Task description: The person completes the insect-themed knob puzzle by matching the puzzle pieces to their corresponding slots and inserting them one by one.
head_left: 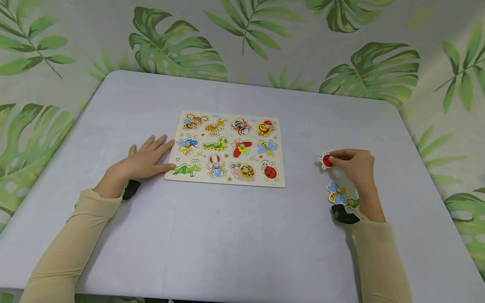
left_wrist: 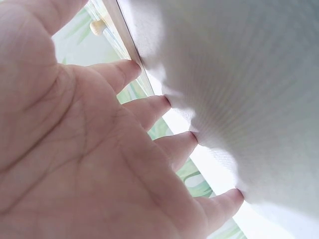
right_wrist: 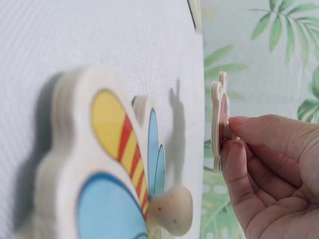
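My right hand pinches a red ladybug puzzle piece by its knob between thumb and index finger. The right wrist view has this piece edge-on, held up off the white cloth. Beside the right wrist lies a blue-winged bee piece, with its wooden knob facing up. A green piece is partly hidden by that wrist. My left hand lies with spread fingers at the left edge of the wooden insect puzzle board; its fingertips press the cloth and the thumb touches the board.
Knobbed pieces such as the spider and snail sit in the board. The ladybug, blue-winged bee and grasshopper pictures show no knobs. A leaf-patterned cloth surrounds the white table.
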`<state>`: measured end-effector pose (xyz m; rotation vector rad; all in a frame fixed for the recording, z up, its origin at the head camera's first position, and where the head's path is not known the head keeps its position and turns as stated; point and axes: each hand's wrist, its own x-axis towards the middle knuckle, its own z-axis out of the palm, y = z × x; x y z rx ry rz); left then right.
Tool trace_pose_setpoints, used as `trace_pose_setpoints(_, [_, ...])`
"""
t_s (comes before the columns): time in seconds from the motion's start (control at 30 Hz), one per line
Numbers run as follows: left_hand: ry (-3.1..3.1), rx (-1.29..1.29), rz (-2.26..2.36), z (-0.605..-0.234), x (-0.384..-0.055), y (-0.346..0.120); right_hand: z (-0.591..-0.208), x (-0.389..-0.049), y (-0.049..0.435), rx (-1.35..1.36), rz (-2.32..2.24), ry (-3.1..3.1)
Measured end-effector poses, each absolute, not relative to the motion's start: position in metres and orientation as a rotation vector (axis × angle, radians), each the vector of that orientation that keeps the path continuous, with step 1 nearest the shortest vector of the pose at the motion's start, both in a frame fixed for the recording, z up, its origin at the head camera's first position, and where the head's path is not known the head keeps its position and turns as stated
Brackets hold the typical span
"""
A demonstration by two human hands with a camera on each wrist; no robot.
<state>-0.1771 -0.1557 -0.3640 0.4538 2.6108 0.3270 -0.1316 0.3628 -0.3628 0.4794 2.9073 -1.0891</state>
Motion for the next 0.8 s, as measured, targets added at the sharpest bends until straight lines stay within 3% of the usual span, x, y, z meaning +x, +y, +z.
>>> trace_pose_setpoints(0.8, [2.608, 0.453, 0.323, -0.362, -0.177, -0.155, -0.365, -0.136, 0.327, 0.177, -1.086, 2.877])
